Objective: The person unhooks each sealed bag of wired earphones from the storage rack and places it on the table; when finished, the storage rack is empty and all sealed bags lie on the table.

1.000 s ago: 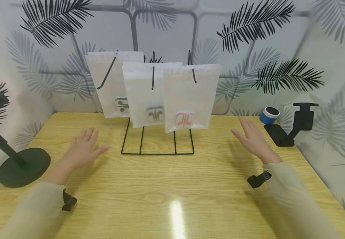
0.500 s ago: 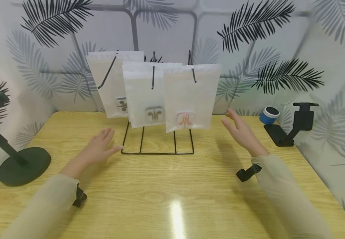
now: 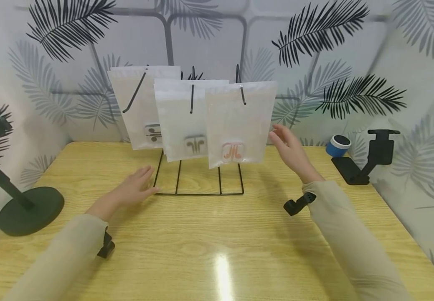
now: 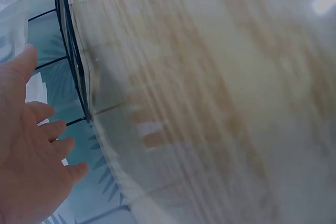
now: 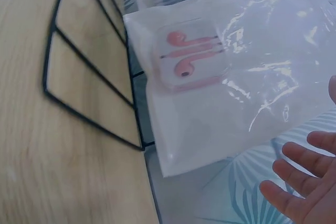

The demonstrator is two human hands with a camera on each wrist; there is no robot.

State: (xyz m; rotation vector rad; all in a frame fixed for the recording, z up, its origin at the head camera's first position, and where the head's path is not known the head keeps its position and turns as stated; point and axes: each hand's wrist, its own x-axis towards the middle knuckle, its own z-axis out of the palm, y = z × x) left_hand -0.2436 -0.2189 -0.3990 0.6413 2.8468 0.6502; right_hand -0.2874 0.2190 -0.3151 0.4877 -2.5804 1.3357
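Note:
Three stacks of translucent white plastic bags hang from hooks on a black wire rack (image 3: pixel 198 194). Through the front right bag (image 3: pixel 241 117) shows a small clear case of pink earphones (image 5: pixel 190 53). Dark earphones show in the middle bag (image 3: pixel 184 113) and the left bag (image 3: pixel 130 104). My right hand (image 3: pixel 292 152) is just right of the front right bag, fingers spread and slightly bent, holding nothing; whether the fingertips touch it I cannot tell. Low by the rack's front left corner, my left hand (image 3: pixel 132 190) has its fingers extended and holds nothing.
A dark green round-based stand (image 3: pixel 30 211) is at the table's left. At the back right are a blue jar with a white rim (image 3: pixel 338 145) and a black phone stand (image 3: pixel 367 161). Leaf-patterned walls close off the wooden table (image 3: pixel 186 242) behind and to the sides.
Both hands have moved inward. The right has gone left and up to the front right bag's edge; the left has gone right to the rack's corner. The bags swayed slightly.

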